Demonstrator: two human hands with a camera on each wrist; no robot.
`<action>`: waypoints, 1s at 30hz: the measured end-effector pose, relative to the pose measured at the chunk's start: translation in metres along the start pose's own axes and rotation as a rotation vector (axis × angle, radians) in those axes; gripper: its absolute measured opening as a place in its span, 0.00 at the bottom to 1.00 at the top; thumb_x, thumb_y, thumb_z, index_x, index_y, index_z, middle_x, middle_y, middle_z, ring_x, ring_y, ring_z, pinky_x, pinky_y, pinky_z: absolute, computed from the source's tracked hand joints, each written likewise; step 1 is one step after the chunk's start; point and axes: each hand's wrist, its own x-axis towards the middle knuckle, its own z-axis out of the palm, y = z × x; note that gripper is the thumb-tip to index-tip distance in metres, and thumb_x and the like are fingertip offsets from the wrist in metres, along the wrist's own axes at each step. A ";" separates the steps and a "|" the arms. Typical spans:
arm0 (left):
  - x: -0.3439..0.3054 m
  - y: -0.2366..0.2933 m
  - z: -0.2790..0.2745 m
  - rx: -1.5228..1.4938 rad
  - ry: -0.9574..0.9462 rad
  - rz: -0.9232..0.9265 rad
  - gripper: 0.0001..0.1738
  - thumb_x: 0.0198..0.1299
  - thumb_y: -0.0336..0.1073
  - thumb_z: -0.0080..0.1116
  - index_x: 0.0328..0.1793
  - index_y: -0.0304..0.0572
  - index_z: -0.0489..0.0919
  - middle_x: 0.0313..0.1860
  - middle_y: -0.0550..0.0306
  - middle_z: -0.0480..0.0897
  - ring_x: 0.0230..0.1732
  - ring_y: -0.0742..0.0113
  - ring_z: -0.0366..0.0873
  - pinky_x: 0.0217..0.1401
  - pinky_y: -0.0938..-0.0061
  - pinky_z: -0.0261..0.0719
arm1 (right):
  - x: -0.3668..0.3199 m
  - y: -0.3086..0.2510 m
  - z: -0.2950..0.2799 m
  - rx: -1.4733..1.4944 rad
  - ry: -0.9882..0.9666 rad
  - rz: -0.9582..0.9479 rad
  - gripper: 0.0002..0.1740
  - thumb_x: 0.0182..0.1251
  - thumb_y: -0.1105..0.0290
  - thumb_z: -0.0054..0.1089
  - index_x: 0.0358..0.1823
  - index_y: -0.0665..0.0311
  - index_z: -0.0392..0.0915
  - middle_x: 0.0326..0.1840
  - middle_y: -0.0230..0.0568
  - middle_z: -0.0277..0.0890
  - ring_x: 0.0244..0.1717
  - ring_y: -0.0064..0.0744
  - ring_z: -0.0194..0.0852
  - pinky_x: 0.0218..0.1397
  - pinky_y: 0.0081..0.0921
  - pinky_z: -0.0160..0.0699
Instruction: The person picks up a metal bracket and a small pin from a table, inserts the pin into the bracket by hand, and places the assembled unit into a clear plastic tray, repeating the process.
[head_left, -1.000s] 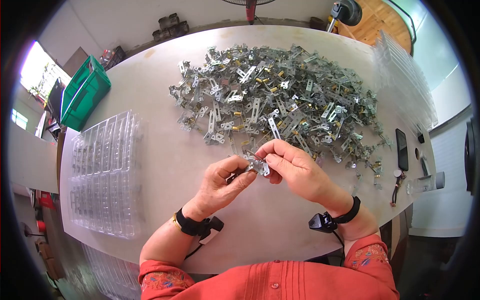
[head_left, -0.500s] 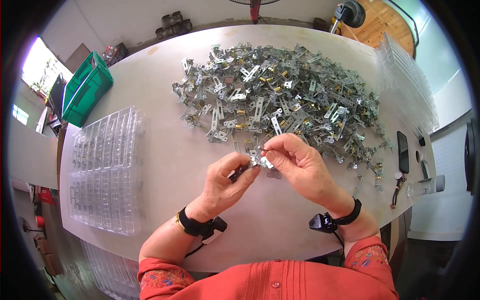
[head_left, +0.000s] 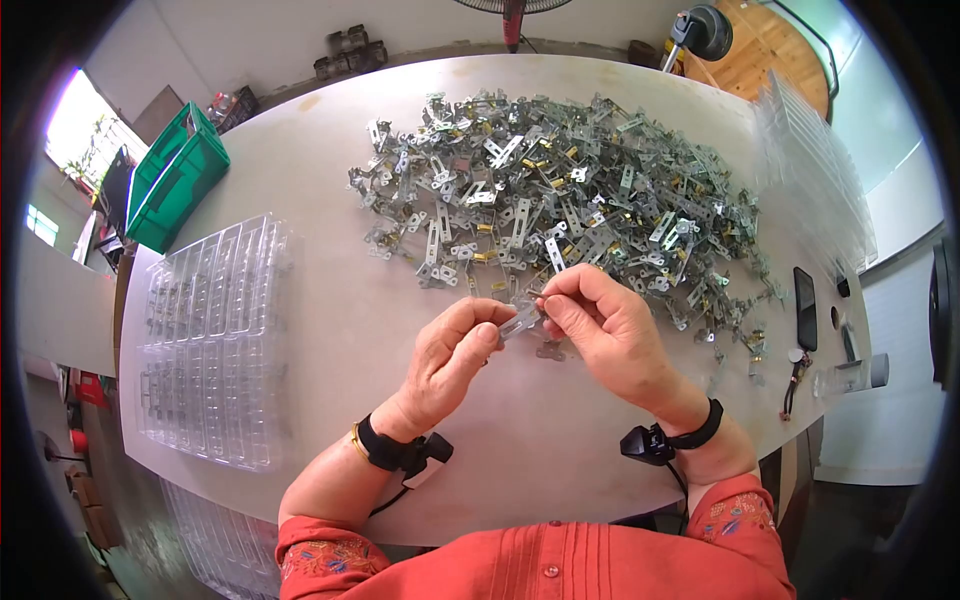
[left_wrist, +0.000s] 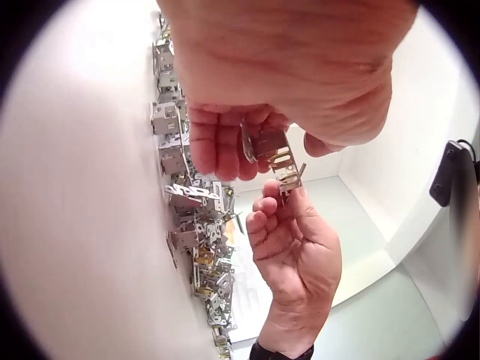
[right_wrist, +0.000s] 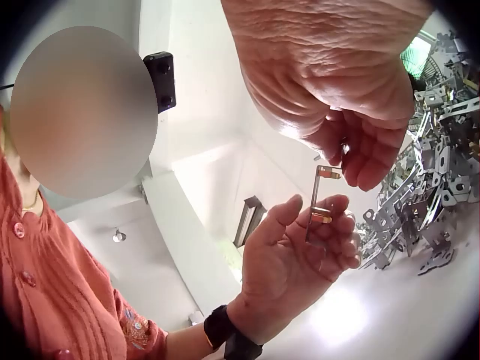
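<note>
Between both hands, close to the near edge of the heap, is a flat slotted metal bracket (head_left: 518, 322) with bent ends. In the right wrist view brass-coloured pieces (right_wrist: 322, 216) show along this bracket. My left hand (head_left: 448, 352) holds its left end between thumb and fingers. At its other end, my right hand (head_left: 606, 322) pinches a small thin metal piece (head_left: 540, 296) between thumb and forefinger; the fingertips hide most of it. The left wrist view shows the right fingertips right at the bracket's end (left_wrist: 291, 180).
A large heap of similar metal brackets (head_left: 570, 190) covers the table's far middle. One loose bracket (head_left: 550, 351) lies just below the hands. Clear plastic trays (head_left: 210, 340) stand at left, more trays (head_left: 810, 170) at right. A green crate (head_left: 178, 180), phone (head_left: 805, 308) and bottle (head_left: 850, 377) sit near the edges.
The bracket has been turned so its flat slotted face shows upward. The left fingers have straightened somewhat, and the right hand has shifted slightly right, still pinching the small piece.
</note>
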 end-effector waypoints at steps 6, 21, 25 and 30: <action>0.001 -0.001 -0.005 -0.190 -0.182 -0.188 0.20 0.76 0.43 0.51 0.60 0.32 0.78 0.41 0.57 0.83 0.41 0.72 0.78 0.48 0.75 0.77 | 0.002 0.001 -0.005 0.054 0.060 -0.013 0.03 0.77 0.72 0.59 0.45 0.64 0.78 0.35 0.27 0.77 0.34 0.14 0.71 0.37 0.17 0.73; 0.002 -0.014 0.004 -0.300 0.000 -0.025 0.19 0.74 0.30 0.57 0.67 0.33 0.71 0.51 0.55 0.83 0.50 0.69 0.82 0.53 0.72 0.81 | -0.006 -0.011 0.005 -0.382 0.096 -0.140 0.03 0.70 0.71 0.63 0.41 0.61 0.79 0.20 0.42 0.76 0.18 0.32 0.75 0.23 0.29 0.70; 0.003 -0.017 0.004 -0.178 0.005 0.015 0.19 0.72 0.27 0.58 0.67 0.34 0.71 0.51 0.57 0.82 0.51 0.71 0.82 0.55 0.74 0.81 | -0.007 -0.012 0.007 -0.410 0.103 -0.128 0.04 0.70 0.71 0.63 0.39 0.62 0.78 0.21 0.46 0.76 0.18 0.40 0.76 0.23 0.32 0.70; 0.003 -0.020 0.006 -0.055 0.026 0.096 0.20 0.69 0.23 0.61 0.66 0.34 0.73 0.50 0.60 0.81 0.51 0.74 0.79 0.56 0.75 0.80 | -0.008 -0.007 0.007 -0.435 -0.003 -0.165 0.04 0.71 0.71 0.62 0.40 0.62 0.76 0.20 0.46 0.75 0.19 0.45 0.76 0.24 0.35 0.71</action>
